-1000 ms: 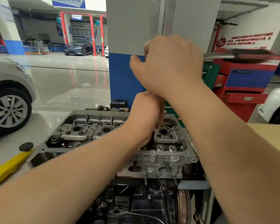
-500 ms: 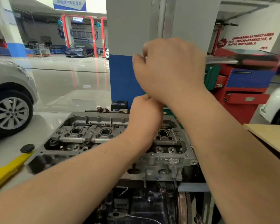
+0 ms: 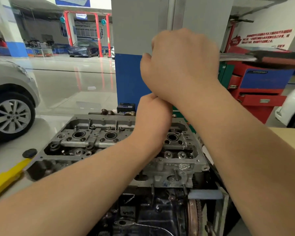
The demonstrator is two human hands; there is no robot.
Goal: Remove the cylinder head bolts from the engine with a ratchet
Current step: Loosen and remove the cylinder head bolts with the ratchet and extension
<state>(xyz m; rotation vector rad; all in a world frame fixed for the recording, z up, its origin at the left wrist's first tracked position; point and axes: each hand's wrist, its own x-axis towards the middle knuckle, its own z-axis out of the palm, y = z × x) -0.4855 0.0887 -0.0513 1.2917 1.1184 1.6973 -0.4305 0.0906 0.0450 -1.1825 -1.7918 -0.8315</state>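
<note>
Head view: ratchet (image 3: 262,59) handle slightly lower than before.

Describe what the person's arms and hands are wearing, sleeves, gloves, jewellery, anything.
Both forearms are bare as far as the frame shows: no sleeves or cuffs in view. The left hand and right hand have no gloves. No watch, bracelet or ring is visible on the wrists or the backs of the hands; the fingers' undersides are hidden.

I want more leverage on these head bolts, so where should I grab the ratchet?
Grip the ratchet by its dark padded handle end, coming from the right. It sticks out sideways to the right, free of the right hand, which covers the head end. Farther out should give more turning force.
</note>
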